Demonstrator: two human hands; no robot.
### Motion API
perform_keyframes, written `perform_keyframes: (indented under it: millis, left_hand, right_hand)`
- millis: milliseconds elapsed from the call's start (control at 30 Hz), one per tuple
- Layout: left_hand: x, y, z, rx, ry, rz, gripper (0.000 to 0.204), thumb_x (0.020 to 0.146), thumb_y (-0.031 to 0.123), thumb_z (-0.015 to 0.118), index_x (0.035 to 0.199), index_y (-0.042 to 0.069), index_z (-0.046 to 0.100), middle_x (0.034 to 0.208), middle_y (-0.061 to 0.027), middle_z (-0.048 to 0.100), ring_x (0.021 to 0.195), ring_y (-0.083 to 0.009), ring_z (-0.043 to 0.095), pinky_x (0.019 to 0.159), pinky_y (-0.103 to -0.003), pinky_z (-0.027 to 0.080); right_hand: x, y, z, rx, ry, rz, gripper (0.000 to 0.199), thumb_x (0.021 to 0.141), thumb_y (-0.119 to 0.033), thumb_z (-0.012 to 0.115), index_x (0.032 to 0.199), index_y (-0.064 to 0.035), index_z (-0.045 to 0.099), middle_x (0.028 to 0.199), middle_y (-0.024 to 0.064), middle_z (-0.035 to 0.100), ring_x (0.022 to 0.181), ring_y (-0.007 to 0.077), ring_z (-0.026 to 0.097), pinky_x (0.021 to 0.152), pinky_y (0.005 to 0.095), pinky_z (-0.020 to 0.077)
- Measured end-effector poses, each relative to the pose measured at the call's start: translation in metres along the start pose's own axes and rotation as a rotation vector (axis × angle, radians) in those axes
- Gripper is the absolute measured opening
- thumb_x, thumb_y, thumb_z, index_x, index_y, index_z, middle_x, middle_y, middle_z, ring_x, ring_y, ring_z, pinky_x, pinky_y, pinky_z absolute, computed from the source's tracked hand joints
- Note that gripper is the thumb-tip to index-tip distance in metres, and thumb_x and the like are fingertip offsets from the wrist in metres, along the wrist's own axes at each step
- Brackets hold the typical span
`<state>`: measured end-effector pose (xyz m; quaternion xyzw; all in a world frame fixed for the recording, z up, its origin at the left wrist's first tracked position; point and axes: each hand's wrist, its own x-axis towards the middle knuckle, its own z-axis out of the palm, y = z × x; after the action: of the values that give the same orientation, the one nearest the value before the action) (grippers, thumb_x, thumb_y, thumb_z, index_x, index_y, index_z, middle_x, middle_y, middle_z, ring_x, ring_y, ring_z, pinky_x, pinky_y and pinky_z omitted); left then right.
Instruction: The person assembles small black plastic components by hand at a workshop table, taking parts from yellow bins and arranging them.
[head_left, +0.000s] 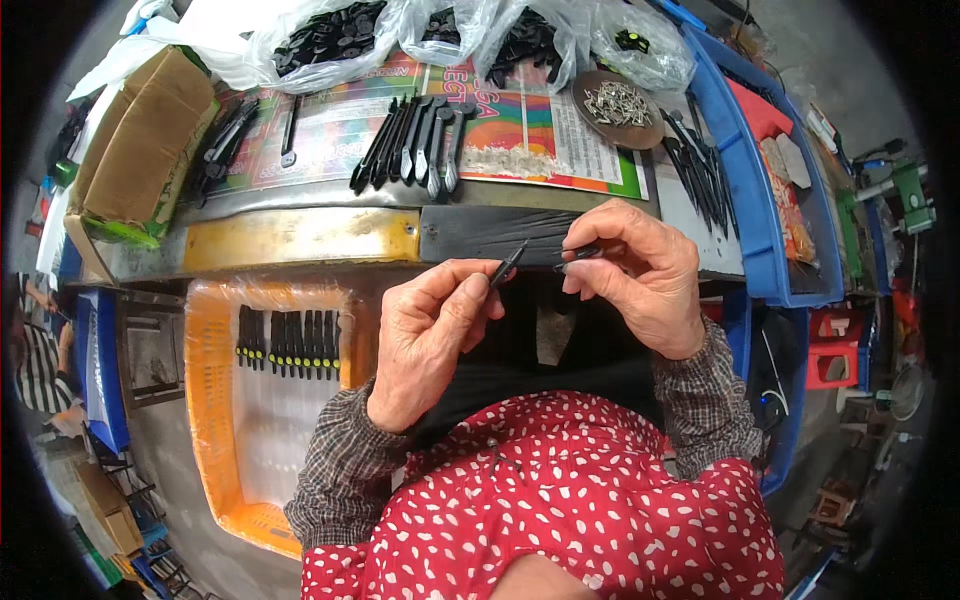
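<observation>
Two thin black pieces, one pinched in each hand.
The left hand (pixel 428 325) pinches a black piece (pixel 509 264) between thumb and finger, and its pointy end sticks up and out. The right hand (pixel 640 265) pinches a dark piece (pixel 580 256) too, near the first but not touching it; fingers hide much of it, so I can't tell its whole shape. Both are held up by the front edge of the desk (pixel 300 238). They look light, and probably hard and stiff. They seem smooth, so they could slip or spin. The thin tip might snap. A gentle pinch around the thicker part, away from the point, looks best.
</observation>
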<state>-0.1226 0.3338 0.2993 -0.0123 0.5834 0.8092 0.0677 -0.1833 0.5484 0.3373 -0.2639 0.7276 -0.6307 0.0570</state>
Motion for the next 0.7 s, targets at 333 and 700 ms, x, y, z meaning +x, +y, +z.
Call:
perform_keyframes:
  millis: [333, 700]
  left_hand:
    - [-0.006, -0.009, 0.012, -0.021, -0.004, 0.002, 0.023, 0.092, 0.008, 0.067, 0.111, -0.004, 0.066, 0.085, -0.0045, 0.067, 0.067, -0.0064, 0.059, 0.058, -0.022, 0.048]
    - [-0.010, -0.020, 0.017, 0.392, 0.044, 0.249, 0.012, 0.085, -0.003, 0.071, 0.097, -0.003, 0.067, 0.086, -0.0025, 0.065, 0.068, -0.0043, 0.056, 0.060, -0.018, 0.045]
  right_hand:
    - [-0.022, -0.004, 0.001, 0.008, 0.054, 0.015, 0.019, 0.087, 0.005, 0.065, 0.106, 0.0044, 0.065, 0.099, 0.0077, 0.065, 0.077, 0.0112, 0.067, 0.068, 0.0206, 0.0556]
    - [-0.027, 0.008, 0.006, 0.060, 0.046, 0.065, 0.019, 0.087, 0.006, 0.065, 0.106, 0.0047, 0.066, 0.098, 0.0075, 0.062, 0.072, 0.0086, 0.063, 0.063, 0.0192, 0.0531]
